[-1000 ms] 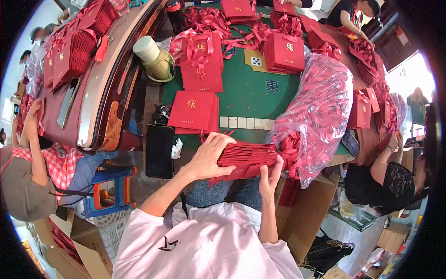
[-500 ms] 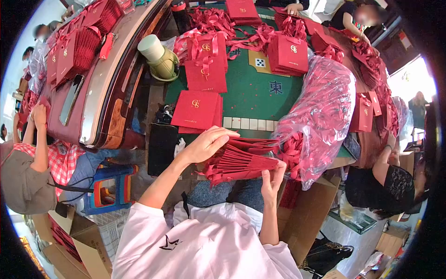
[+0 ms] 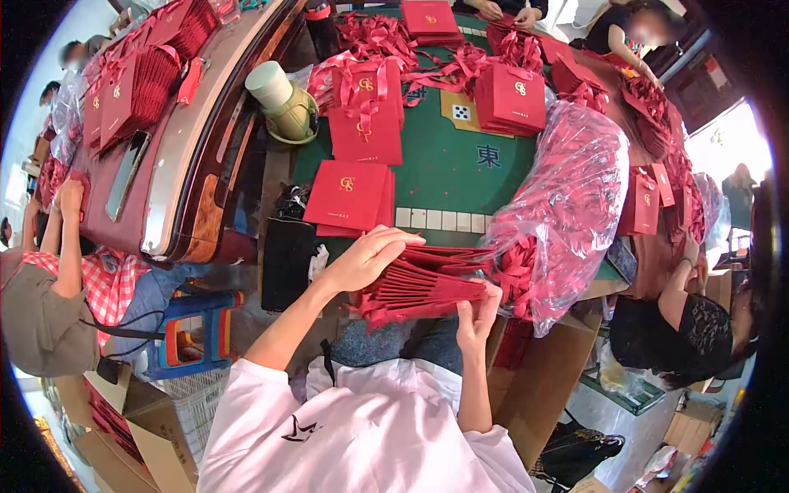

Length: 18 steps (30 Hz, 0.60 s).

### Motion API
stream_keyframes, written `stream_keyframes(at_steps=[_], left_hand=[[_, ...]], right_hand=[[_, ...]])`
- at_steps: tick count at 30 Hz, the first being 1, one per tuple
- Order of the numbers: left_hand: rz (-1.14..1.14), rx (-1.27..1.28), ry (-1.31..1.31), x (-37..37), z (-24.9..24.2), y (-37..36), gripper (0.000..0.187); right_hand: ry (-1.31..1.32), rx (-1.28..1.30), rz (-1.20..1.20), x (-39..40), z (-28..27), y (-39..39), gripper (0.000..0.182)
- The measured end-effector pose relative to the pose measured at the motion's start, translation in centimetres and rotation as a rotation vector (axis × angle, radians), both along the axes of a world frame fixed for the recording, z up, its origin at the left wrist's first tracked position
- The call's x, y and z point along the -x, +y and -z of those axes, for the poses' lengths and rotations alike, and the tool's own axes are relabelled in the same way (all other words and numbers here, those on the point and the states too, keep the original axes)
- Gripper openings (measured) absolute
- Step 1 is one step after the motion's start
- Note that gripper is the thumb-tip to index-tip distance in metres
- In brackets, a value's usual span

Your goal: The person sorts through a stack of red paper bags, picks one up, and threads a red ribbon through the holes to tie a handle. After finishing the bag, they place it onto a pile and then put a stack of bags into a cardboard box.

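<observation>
A fanned stack of red paper gift bags (image 3: 423,287) lies between my hands over my lap, at the table's near edge. My left hand (image 3: 370,259) is closed over the stack's upper left side, thumb hidden. At the lower right end, my right hand (image 3: 479,316) pinches the bags' edges between thumb and fingers. Beyond them, flat red bags with a gold logo (image 3: 349,195) rest on the green table (image 3: 444,185). To the right, a clear plastic sack (image 3: 567,197) full of red ribboned bags reaches down close to my right hand.
A green cup with a pale lid (image 3: 283,103) stands at the table's left edge. An open cardboard box (image 3: 546,386) is by my right leg. People sit to the left and right, near a blue stool (image 3: 193,333). A phone (image 3: 129,174) lies on the left table.
My hands keep almost the same place and hold on the stack. The bags' edges have shifted slightly near my right fingers. At the far side, another person's hands have moved.
</observation>
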<state>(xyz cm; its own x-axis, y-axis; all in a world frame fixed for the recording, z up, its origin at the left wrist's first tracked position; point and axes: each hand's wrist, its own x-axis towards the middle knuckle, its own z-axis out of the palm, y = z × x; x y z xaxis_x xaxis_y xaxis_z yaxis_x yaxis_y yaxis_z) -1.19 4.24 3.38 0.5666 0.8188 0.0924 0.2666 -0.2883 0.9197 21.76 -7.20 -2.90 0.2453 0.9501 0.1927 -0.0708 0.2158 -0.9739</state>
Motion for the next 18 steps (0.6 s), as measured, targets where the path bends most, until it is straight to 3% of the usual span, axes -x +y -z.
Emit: stream_keyframes(at_steps=[3,4,5,6,8,12,14,15,17,18], left_hand=[[0.083,0.04,-0.013,0.6,-0.2,0.0,0.049],[0.113,0.019,0.007,0.8,-0.4,-0.2,0.062],[0.178,0.006,0.067,1.1,0.1,-0.1,0.1],[0.178,0.005,0.067,1.0,-0.4,-0.4,0.1],[0.152,-0.068,0.084,0.6,-1.7,-1.4,0.117],[0.021,-0.149,0.116,-0.6,-0.3,-2.4,0.106],[-0.014,-0.152,0.105,-1.1,0.1,-2.8,0.095],[-0.019,-0.153,0.093,-1.1,0.4,-2.8,0.091],[-0.022,-0.157,0.08,-1.2,0.8,-2.9,0.087],[-0.012,-0.151,0.072,-1.2,0.8,-2.9,0.083]], right_hand=[[0.022,-0.057,-0.005,0.0,0.4,0.9,0.031],[-0.014,-0.052,0.018,0.0,0.5,1.0,0.03],[-0.051,-0.047,0.04,0.0,0.6,1.2,0.03],[-0.051,-0.049,0.04,0.1,0.6,1.3,0.03],[-0.037,-0.036,0.062,0.3,0.5,1.4,0.029],[-0.045,-0.004,0.064,0.0,1.1,1.1,0.031],[-0.096,-0.002,0.033,-0.5,1.2,1.0,0.051],[-0.098,-0.003,0.036,-0.7,0.9,1.2,0.051],[-0.091,-0.093,-0.003,-1.2,0.4,2.0,0.082],[-0.093,-0.095,-0.002,-1.5,-0.2,2.5,0.082]])
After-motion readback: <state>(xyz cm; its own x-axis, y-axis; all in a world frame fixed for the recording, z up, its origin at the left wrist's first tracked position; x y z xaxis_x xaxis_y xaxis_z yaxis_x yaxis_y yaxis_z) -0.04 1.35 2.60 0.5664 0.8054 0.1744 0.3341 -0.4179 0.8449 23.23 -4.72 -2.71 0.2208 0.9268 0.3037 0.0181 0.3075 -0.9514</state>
